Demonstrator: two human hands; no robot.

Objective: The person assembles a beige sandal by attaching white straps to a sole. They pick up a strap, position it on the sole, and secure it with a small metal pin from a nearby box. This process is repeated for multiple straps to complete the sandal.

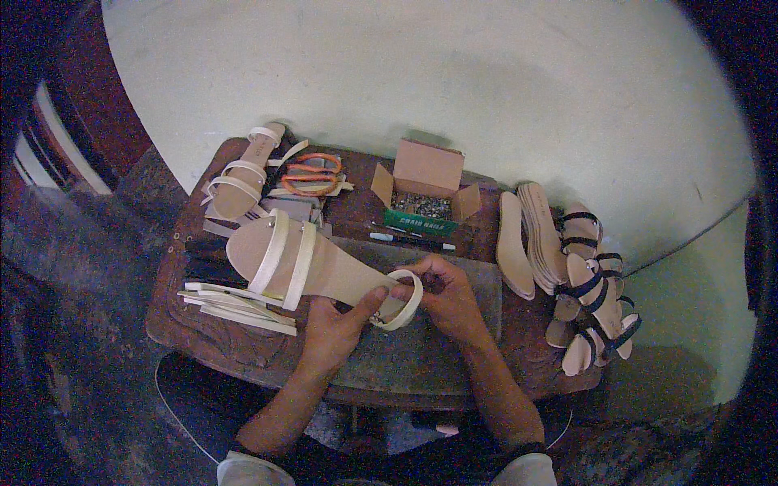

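A beige sandal (pixel 331 269) with cream straps is held over the low table, its toe end up at the left and its heel toward me. My left hand (pixel 339 328) grips it near the heel, thumb on top of the insole and fingers underneath. At the cream ankle strap (pixel 415 301), my right hand (pixel 450 298) has its fingers curled together by the strap's far side. Whatever sits between those fingertips is hidden or too small to make out.
An open cardboard box of small nails (pixel 421 206) stands at the back, a marker pen (pixel 412 241) before it. Orange-handled scissors (pixel 312 174) and another cream sandal (pixel 243 182) lie back left, cream strips (pixel 235 308) left. Insoles (pixel 536 231) and dark-strapped sandals (pixel 587 279) are piled right.
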